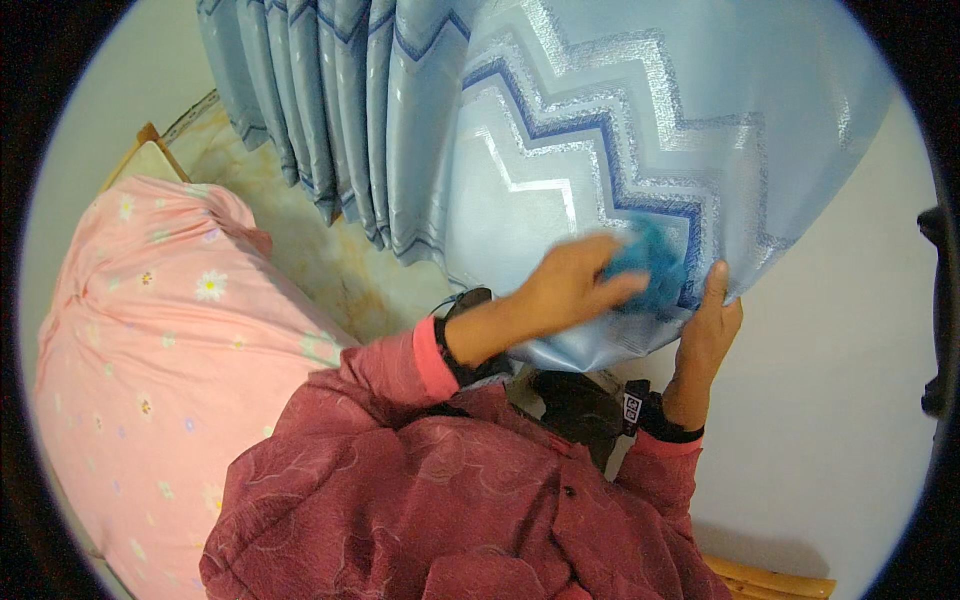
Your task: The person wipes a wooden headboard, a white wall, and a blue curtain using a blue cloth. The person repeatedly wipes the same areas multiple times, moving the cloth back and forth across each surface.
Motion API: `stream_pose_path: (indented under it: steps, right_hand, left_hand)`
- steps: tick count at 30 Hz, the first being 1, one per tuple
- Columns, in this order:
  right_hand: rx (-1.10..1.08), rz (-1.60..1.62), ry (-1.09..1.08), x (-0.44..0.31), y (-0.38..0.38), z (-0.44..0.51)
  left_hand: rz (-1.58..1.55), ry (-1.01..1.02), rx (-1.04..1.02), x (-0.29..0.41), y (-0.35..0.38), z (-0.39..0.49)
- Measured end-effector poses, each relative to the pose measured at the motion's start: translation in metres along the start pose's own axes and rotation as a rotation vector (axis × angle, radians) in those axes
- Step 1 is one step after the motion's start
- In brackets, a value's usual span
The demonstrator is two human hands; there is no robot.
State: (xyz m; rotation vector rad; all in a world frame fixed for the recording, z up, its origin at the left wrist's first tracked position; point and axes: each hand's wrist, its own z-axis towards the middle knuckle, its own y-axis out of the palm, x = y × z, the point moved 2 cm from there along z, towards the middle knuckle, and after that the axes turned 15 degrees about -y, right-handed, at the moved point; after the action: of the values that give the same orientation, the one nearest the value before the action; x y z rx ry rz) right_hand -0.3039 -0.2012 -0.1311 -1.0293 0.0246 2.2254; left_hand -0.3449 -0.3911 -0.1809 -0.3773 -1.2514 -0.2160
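Note:
A crumpled teal cloth (pixel 651 266) is in my left hand (pixel 574 281), blurred by motion, against a pale blue curtain (pixel 517 217) with silver and dark blue zigzags. My right hand (pixel 705 330) grips the curtain near its lower right edge, thumb on the near face and fingers mostly hidden behind. Between the two hands the fabric is spread out, and its bottom edge sags in folds towards me. A black band with a printed tag (pixel 634 407) sits on my right wrist.
Gathered curtain folds (pixel 352 120) hang at the upper left above a marbled floor (pixel 300 247). Along the left stands a bed with a pink floral sheet (pixel 180 360) and a wooden frame (pixel 150 139). A pale wall (pixel 817 390) rises at right, beside a wooden edge (pixel 772 581).

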Motion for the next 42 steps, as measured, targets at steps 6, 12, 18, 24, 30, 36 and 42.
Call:
stream_pose_path:
  steps: [6,12,18,24,30,36,42]
  right_hand:
    - [0.026,0.215,0.166,-0.017,0.002,-0.027]
    - [0.326,0.436,0.286,-0.041,-0.010,-0.037]
    - [0.464,0.313,0.278,-0.041,-0.019,-0.034]
    - [0.309,0.162,0.283,-0.024,-0.033,-0.055]
    - [0.426,0.297,0.242,-0.030,-0.067,-0.063]
    - [0.604,0.260,0.224,-0.033,-0.081,-0.047]
    - [0.495,0.115,0.164,-0.028,-0.079,-0.049]
  left_hand:
    - [0.009,0.942,0.670,0.096,0.009,0.075]
    - [0.316,0.480,0.088,-0.072,0.090,0.059]
    - [0.085,-0.237,0.410,-0.105,0.006,0.058]
    - [0.158,0.935,0.544,0.076,-0.001,0.111]
    - [0.815,0.764,0.385,-0.080,0.002,0.156]
    - [0.401,-0.042,0.902,-0.173,-0.118,0.152]
    - [0.862,1.116,0.370,-0.020,-0.010,0.138]
